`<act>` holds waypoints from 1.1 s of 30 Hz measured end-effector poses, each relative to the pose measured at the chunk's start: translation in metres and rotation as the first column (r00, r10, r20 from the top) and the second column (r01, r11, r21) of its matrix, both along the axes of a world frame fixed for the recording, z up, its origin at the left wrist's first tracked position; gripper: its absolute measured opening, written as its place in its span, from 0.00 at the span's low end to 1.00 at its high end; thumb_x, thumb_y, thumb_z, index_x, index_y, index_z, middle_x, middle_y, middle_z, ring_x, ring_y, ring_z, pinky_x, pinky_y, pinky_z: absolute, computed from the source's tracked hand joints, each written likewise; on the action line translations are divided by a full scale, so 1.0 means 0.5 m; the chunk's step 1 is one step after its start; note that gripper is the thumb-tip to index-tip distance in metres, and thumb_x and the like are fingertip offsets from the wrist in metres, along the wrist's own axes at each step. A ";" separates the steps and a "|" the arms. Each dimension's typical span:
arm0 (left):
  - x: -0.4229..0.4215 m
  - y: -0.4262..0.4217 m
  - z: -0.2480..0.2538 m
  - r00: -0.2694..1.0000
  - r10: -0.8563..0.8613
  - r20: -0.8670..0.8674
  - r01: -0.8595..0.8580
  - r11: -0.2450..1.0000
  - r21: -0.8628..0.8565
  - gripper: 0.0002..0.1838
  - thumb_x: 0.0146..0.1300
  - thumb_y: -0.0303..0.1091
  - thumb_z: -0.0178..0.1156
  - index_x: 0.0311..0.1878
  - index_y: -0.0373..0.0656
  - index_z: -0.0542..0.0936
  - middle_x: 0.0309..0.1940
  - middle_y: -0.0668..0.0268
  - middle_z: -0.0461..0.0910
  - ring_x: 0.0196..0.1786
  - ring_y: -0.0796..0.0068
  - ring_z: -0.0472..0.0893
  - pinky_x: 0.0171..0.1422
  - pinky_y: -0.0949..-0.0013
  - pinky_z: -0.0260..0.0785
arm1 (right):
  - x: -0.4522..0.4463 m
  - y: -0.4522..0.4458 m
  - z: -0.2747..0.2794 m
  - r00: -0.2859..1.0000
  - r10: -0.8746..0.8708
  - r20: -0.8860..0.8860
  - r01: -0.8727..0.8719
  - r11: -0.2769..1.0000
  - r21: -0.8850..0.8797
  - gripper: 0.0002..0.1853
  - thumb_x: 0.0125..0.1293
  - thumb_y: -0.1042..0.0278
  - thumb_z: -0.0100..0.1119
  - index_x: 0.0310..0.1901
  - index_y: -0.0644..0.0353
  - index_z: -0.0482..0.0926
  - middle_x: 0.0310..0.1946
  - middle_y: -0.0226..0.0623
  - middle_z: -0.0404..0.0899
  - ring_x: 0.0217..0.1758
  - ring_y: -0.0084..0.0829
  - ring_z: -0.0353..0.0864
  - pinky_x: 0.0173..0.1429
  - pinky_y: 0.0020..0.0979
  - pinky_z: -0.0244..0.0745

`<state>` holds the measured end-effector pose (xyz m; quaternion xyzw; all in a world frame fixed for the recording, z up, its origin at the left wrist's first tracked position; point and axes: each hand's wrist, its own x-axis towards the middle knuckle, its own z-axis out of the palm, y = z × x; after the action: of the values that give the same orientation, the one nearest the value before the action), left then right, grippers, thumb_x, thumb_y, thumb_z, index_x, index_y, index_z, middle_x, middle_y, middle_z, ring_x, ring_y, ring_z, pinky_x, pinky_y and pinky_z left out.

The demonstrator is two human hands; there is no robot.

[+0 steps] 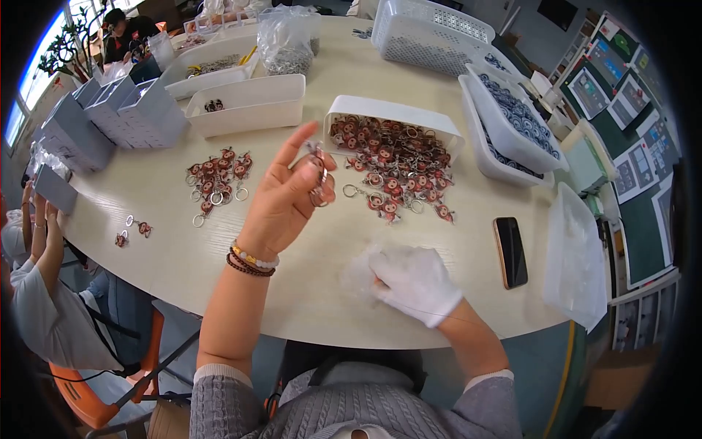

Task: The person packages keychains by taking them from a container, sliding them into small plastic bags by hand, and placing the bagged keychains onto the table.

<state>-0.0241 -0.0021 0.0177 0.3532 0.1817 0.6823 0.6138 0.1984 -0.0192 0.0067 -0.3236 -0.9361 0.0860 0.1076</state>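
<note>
My left hand, bare with bracelets at the wrist, is raised over the table and pinches a small keychain between thumb and fingers. In a white glove, my right hand is closed near the table's front edge on a thin clear plastic piece. Beyond my left hand, a white bin lies on its side with a heap of red-brown figure keychains spilling out. A smaller pile of keychains lies to the left, and a few loose keychains lie farther left.
A phone and a clear plastic tray are at the right. Tubs of grey parts stand behind them. White bins, a bag of metal rings and grey boxes are at the back left. A co-worker sits at the left.
</note>
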 end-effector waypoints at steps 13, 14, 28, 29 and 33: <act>0.095 -0.050 -0.003 0.846 -0.088 -0.526 0.025 0.992 -0.126 0.19 0.67 0.28 0.52 0.58 0.40 0.59 0.26 0.67 0.73 0.23 0.87 0.67 0.26 0.83 0.58 | 0.055 0.012 0.071 0.743 -0.456 -0.489 0.114 0.807 -0.580 0.15 0.61 0.79 0.51 0.50 0.56 0.75 0.39 0.34 0.81 0.33 0.29 0.82 0.38 0.28 0.77; 0.104 -0.054 -0.008 0.808 -0.023 -0.589 -0.022 0.997 -0.069 0.18 0.68 0.28 0.50 0.59 0.40 0.60 0.27 0.68 0.72 0.24 0.87 0.65 0.27 0.83 0.58 | 0.045 0.010 0.074 0.641 -0.565 -0.519 0.050 0.706 -0.706 0.14 0.61 0.80 0.52 0.48 0.59 0.75 0.39 0.34 0.81 0.33 0.24 0.81 0.39 0.26 0.76; 0.146 -0.080 -0.028 0.442 0.268 -0.856 -0.045 0.960 0.277 0.25 0.68 0.22 0.44 0.68 0.40 0.57 0.31 0.64 0.77 0.25 0.81 0.69 0.33 0.78 0.67 | 0.013 0.020 0.020 0.187 -0.730 -0.657 -0.370 0.567 -0.736 0.05 0.63 0.72 0.59 0.38 0.63 0.75 0.36 0.29 0.79 0.36 0.15 0.74 0.43 0.19 0.69; 0.148 -0.081 -0.030 0.443 0.267 -0.856 -0.044 0.960 0.276 0.25 0.68 0.22 0.44 0.68 0.40 0.57 0.31 0.64 0.77 0.25 0.81 0.69 0.33 0.78 0.67 | 0.014 0.019 0.021 0.206 -0.731 -0.651 -0.338 0.571 -0.748 0.05 0.63 0.73 0.58 0.37 0.63 0.75 0.35 0.29 0.79 0.36 0.15 0.74 0.43 0.19 0.69; 0.150 -0.083 -0.044 0.380 0.396 -0.836 -0.053 0.912 0.408 0.26 0.65 0.19 0.47 0.67 0.39 0.61 0.31 0.62 0.78 0.24 0.78 0.73 0.32 0.75 0.69 | 0.020 0.016 0.022 0.246 -0.717 -0.652 -0.296 0.585 -0.755 0.03 0.62 0.76 0.58 0.36 0.64 0.74 0.34 0.30 0.79 0.35 0.15 0.74 0.41 0.19 0.70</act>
<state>0.0511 -0.0434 -0.0041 0.7287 0.4191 0.4792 0.2525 0.2086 -0.0114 0.0180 -0.3582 -0.4694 0.6317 0.5024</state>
